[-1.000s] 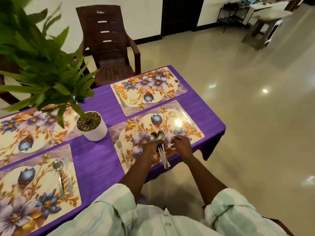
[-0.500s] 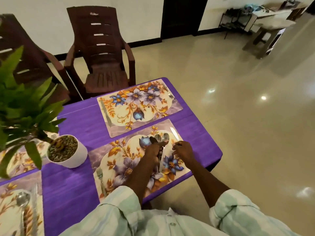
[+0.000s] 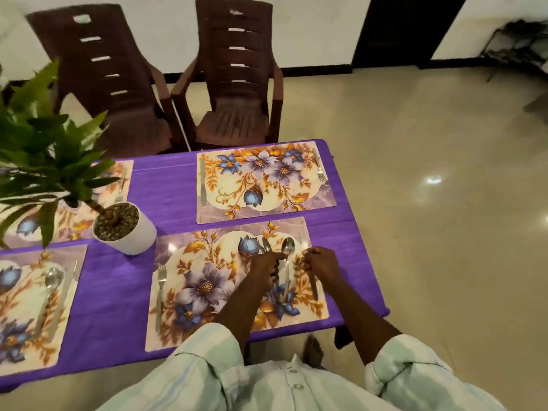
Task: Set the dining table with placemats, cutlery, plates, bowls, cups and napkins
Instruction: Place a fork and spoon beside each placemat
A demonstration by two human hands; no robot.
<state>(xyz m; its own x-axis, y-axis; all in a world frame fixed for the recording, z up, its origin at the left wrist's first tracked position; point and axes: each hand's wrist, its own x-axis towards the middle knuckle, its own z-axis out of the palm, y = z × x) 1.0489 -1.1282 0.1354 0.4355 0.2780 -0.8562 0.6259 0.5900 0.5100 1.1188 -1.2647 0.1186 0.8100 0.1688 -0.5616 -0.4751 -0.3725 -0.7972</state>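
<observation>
On the purple-clothed table [image 3: 353, 250] a floral placemat [image 3: 207, 292] lies right in front of me. My left hand [image 3: 265, 269] grips a bunch of spoons [image 3: 287, 250] over the mat's right half, bowls pointing away from me. My right hand [image 3: 320, 265] sits just to the right, fingers curled over a knife [image 3: 314, 289] that lies along the mat's right edge. A fork [image 3: 161, 281] lies on the mat's left side. The far placemat [image 3: 267, 185] carries a knife [image 3: 202, 185] and a fork [image 3: 321, 173].
A potted plant in a white pot [image 3: 126, 229] stands left of the near mat. Two more placemats [image 3: 26, 307] lie at the left, the near one with a spoon [image 3: 52, 280] and a knife. Two brown chairs [image 3: 237, 84] stand behind the table. The table's right edge drops to tiled floor.
My view has swung left and the chairs now face me. My right hand moved off the spoon bundle onto the knife at the mat's right edge. My left hand still holds the spoons.
</observation>
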